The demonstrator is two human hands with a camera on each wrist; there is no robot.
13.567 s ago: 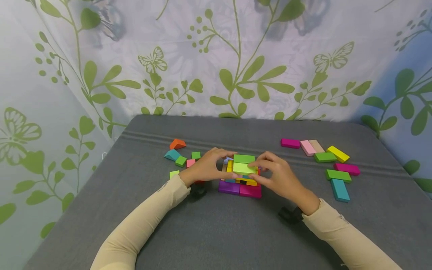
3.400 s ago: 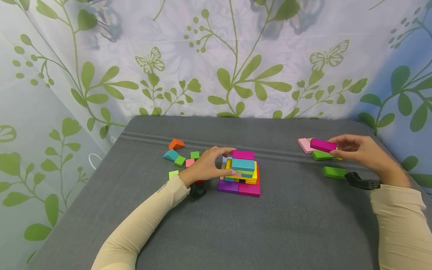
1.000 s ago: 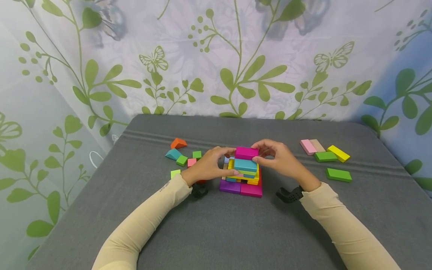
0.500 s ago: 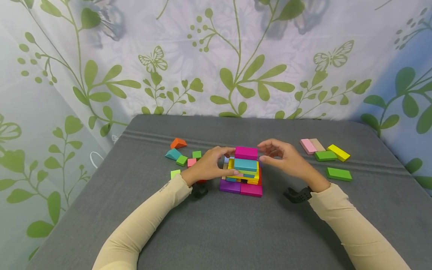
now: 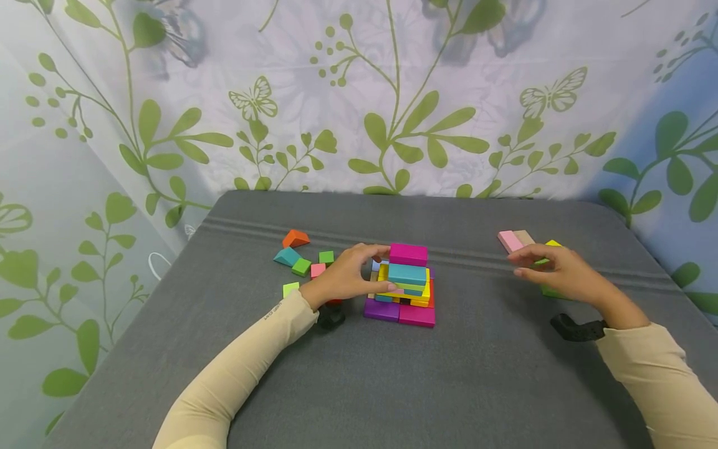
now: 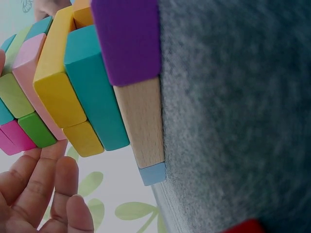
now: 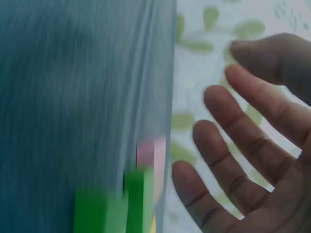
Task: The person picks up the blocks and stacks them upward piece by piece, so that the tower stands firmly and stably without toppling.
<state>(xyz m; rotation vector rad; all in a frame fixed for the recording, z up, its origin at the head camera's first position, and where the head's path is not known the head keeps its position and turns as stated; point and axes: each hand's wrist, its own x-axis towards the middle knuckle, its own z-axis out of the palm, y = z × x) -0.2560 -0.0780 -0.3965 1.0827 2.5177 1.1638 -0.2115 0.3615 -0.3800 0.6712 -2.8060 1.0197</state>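
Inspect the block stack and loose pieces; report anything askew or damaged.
Nothing stands out: the stack stands upright by the left hand, and no damage shows. Loose blocks lie on the table, some partly hidden.

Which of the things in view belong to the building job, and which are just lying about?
Seem part of the job:
block stack
left hand, at the stack
right hand
likely supply near it: pink block, tan block, yellow block

Apparently just lying about:
orange wedge
teal wedge
pink cube
lime block
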